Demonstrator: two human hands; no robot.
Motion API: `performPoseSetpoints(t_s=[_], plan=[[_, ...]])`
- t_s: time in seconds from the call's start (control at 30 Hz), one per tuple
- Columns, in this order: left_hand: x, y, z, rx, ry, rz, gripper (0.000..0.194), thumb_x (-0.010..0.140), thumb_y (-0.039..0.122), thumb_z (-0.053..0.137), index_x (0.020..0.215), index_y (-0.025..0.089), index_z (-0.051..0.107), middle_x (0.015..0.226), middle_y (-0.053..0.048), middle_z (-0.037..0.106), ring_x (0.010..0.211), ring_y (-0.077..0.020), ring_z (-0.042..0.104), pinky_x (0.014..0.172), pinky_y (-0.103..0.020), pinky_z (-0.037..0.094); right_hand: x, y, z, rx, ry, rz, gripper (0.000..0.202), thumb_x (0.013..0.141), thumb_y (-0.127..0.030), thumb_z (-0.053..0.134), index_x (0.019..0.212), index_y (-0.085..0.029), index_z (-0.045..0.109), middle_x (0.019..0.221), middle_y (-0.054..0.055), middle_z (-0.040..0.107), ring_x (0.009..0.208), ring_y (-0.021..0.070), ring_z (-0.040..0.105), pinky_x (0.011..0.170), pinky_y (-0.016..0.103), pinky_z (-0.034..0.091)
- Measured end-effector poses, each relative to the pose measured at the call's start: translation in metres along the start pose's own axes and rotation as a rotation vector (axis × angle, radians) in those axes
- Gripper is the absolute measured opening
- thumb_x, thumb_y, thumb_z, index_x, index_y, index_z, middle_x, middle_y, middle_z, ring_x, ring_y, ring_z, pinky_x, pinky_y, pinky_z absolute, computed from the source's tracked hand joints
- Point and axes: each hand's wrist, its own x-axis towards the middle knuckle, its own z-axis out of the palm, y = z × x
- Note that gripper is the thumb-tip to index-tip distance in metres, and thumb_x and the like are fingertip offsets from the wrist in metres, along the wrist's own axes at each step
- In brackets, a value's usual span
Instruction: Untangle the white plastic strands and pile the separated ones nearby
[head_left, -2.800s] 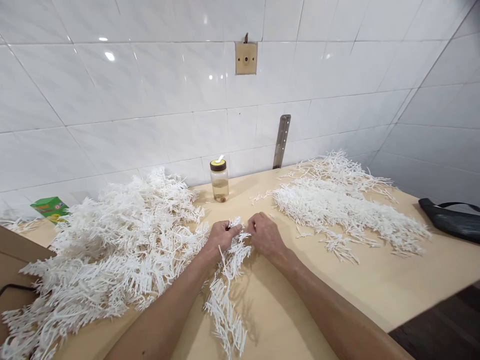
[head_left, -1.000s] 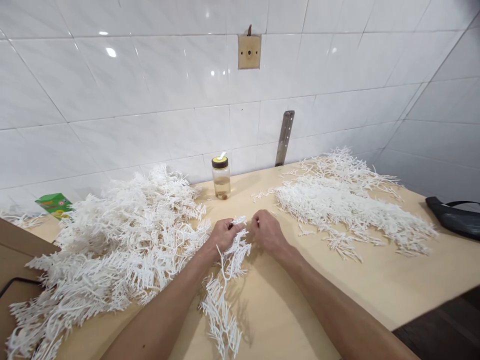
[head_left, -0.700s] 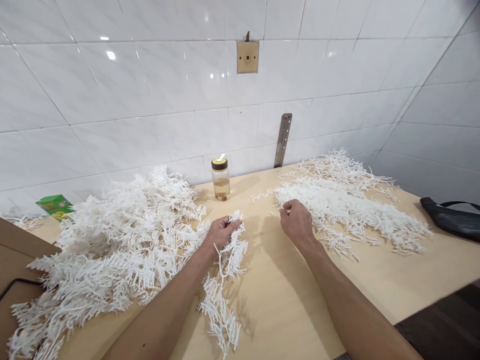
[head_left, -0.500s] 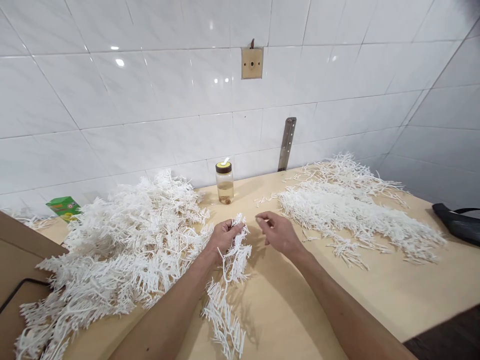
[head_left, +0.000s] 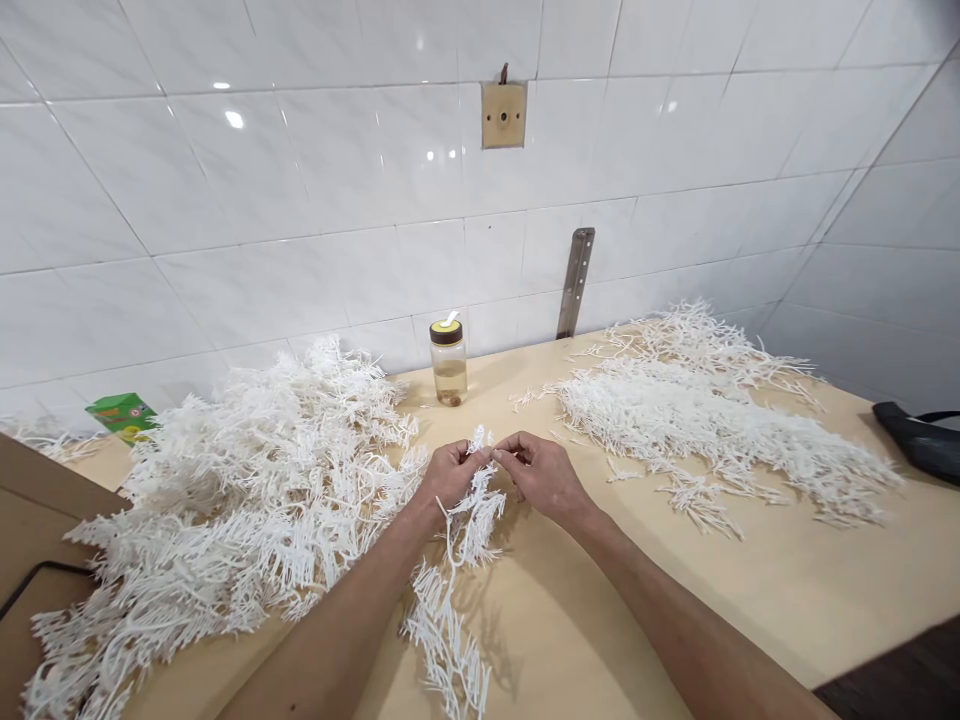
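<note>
A white, many-twigged branching strand (head_left: 450, 640), plastic by its look, hangs from the left hand (head_left: 450, 475), pinched near its top between thumb and forefinger, its lower part trailing toward the near side of the pale wood-coloured tabletop (head_left: 585, 600). The right hand (head_left: 546, 475) meets it there, thumb and forefinger tips drawn together at the strand's edge, apparently nipping a twig (the twig itself is too small to make out).

The strand lies between a tall, tangled white heap of similar strands (head_left: 255, 490) on the left and a flatter white heap of looser twigs (head_left: 697, 410) on the right. A clear bottle with a dark-and-yellow lid (head_left: 449, 365) stands upright beyond the hands.

I would expect the strand to be very light and springy, its thin twigs bending easily and perhaps snapping at the joints. The thicker central stem looks the surest hold; single twigs are best pinched close to their base, since their tips would probably flex and catch on neighbours.
</note>
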Motion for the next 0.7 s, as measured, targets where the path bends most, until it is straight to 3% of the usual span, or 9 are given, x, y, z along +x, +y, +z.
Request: performPoseSetpoints(t_s=[0.4, 0.6, 0.7], plan=[[-0.0003, 0.0008, -0.0009, -0.010, -0.007, -0.016, 0.051, 0.060, 0.060, 0.078, 0.065, 0.014, 0.057, 0.049, 0.005, 0.044, 0.044, -0.0066, 0.035, 0.044, -0.022, 0.026, -0.0018, -0.0044, -0.0005, 0.089, -0.106, 0.050, 0.022, 0.086, -0.040, 0.054, 0.085, -0.021, 0.064, 0.057, -0.003, 0.058, 0.041, 0.0135, 0.052, 0.041, 0.026, 0.045], [0.0016, -0.0022, -0.0002, -0.011, -0.017, 0.002, 0.046, 0.060, 0.054, 0.080, 0.070, 0.015, 0.057, 0.055, 0.004, 0.049, 0.049, -0.0086, 0.043, 0.048, -0.022, 0.032, -0.0016, -0.0003, 0.0009, -0.197, -0.001, -0.139, 0.013, 0.087, -0.026, 0.051, 0.086, -0.019, 0.063, 0.079, 0.003, 0.068, 0.070, 0.0164, 0.061, 0.065, 0.027, 0.047], [0.0032, -0.0025, 0.0004, 0.047, -0.018, 0.023, 0.042, 0.062, 0.050, 0.079, 0.069, 0.016, 0.055, 0.058, 0.004, 0.051, 0.053, -0.0094, 0.045, 0.050, -0.022, 0.033, -0.0032, 0.0013, 0.0051, -0.382, -0.011, -0.200, 0.011, 0.088, -0.018, 0.048, 0.087, -0.019, 0.059, 0.085, 0.004, 0.067, 0.077, 0.0170, 0.059, 0.070, 0.028, 0.042]])
